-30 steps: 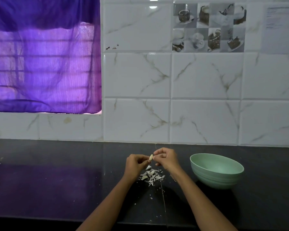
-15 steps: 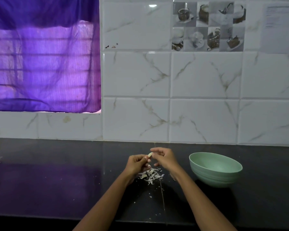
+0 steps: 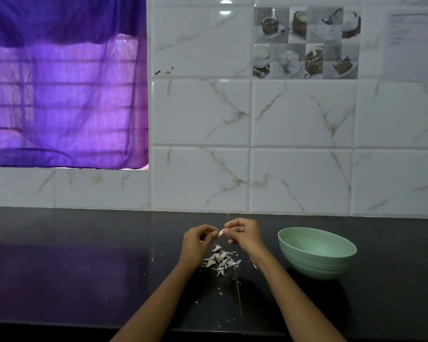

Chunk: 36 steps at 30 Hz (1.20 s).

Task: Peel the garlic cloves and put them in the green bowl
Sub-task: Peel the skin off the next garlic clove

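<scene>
- The small pale garlic clove [image 3: 221, 233] is pinched between the fingertips of both hands, raised above the countertop rather than resting on it.
- The left hand [image 3: 197, 243] has its fingers curled in, thumb and fingertips clamped on the clove's near end, probably to steady it while the other hand works.
- The right hand [image 3: 242, 233] has its fingers bent together at the clove's far end, pinching at it as if to pull the skin away; at this size I cannot tell how much skin is left.
- The heap of dry white papery garlic skins [image 3: 220, 260] lies on the counter directly beneath the two hands, so the clove seems to be held there to let peelings fall in one place.
- The pale green ribbed round bowl [image 3: 316, 251] stands just right of the right forearm, close enough for a short sideways reach; its inside is partly hidden by the near wall, and no cloves show in the part I can see.
- The glossy black stone countertop [image 3: 72, 267] runs wide to the left, with its front edge close under the forearms and the white marble-patterned tiled wall [image 3: 302, 178] closing the back.
</scene>
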Available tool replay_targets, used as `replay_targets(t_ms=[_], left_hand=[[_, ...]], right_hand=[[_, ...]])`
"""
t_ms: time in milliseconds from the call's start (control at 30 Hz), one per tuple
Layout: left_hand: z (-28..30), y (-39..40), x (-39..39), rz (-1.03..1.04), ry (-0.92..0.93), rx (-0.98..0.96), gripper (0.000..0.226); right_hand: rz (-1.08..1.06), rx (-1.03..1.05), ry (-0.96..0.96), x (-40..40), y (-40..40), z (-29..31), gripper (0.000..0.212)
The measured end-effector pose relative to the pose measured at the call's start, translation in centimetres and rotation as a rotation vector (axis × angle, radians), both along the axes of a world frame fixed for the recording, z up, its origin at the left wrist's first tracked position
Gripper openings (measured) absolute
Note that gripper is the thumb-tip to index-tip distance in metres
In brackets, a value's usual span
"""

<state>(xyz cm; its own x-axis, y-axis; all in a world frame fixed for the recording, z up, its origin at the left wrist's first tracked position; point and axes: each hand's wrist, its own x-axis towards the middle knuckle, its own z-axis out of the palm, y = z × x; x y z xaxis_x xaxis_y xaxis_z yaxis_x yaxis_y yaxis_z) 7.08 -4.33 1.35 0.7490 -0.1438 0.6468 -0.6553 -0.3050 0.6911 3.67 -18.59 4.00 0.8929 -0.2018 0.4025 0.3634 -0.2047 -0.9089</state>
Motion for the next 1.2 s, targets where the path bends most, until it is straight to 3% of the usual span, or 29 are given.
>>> replay_targets(t_ms=[367, 567, 967, 1200], left_hand=[[-0.06, -0.16, -0.09, -0.178, 0.119, -0.067, 0.012], [-0.06, -0.1, -0.13, -0.147, 0.125, -0.031, 0.008], [-0.11, -0.14, -0.36, 0.001, 0.074, 0.071, 0.011], [-0.04, -0.11, -0.17, -0.102, 0.26, -0.069, 0.015]], right_hand=[[0.019, 0.016, -0.009, 0.07, 0.09, -0.13, 0.013], [0.011, -0.008, -0.002, -0.15, 0.13, -0.12, 0.003], [0.017, -0.048, 0.021, -0.35, 0.3, -0.1, 0.009], [0.049, 0.018, 0.026, -0.02, 0.2, -0.26, 0.012]])
